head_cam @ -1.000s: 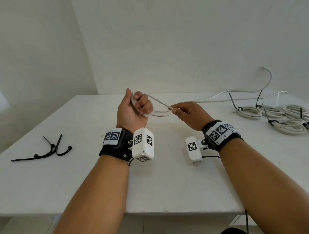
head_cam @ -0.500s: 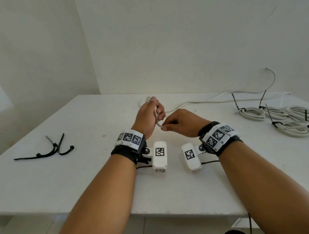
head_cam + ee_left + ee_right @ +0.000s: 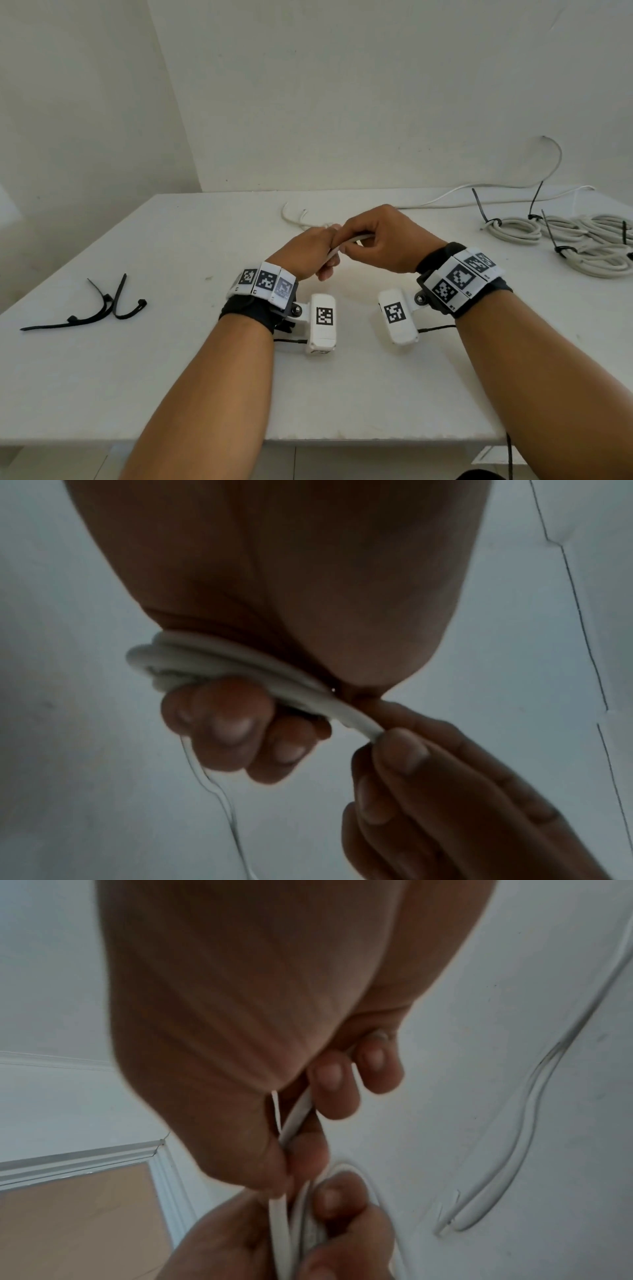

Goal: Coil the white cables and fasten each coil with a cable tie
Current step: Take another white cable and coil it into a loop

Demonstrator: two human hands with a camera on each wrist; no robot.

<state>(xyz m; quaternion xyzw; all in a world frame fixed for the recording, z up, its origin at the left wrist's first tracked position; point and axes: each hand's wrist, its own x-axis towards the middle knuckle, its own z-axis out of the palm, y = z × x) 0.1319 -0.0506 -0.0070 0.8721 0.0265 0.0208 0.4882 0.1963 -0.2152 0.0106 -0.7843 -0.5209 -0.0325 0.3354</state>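
Over the middle of the white table (image 3: 171, 377), my left hand (image 3: 310, 251) grips a small coil of white cable (image 3: 205, 661), its fingers curled round the loops. My right hand (image 3: 380, 240) is close against the left and pinches the same cable (image 3: 298, 1110) where it leaves the coil. The free length of the cable (image 3: 445, 202) trails back and right along the table's far edge and up the wall. Several black cable ties (image 3: 102, 305) lie loose at the table's left side, far from both hands.
Several coiled white cables (image 3: 513, 228), each bound with a black tie, lie in a heap at the table's right (image 3: 596, 253). A cable end (image 3: 294, 216) loops on the table just behind my hands. The wall stands right behind the table.
Both hands have come down and toward me, and my right hand has closed in on the left. The coil's loop, open and visible a second ago, is now bunched inside my left fist.
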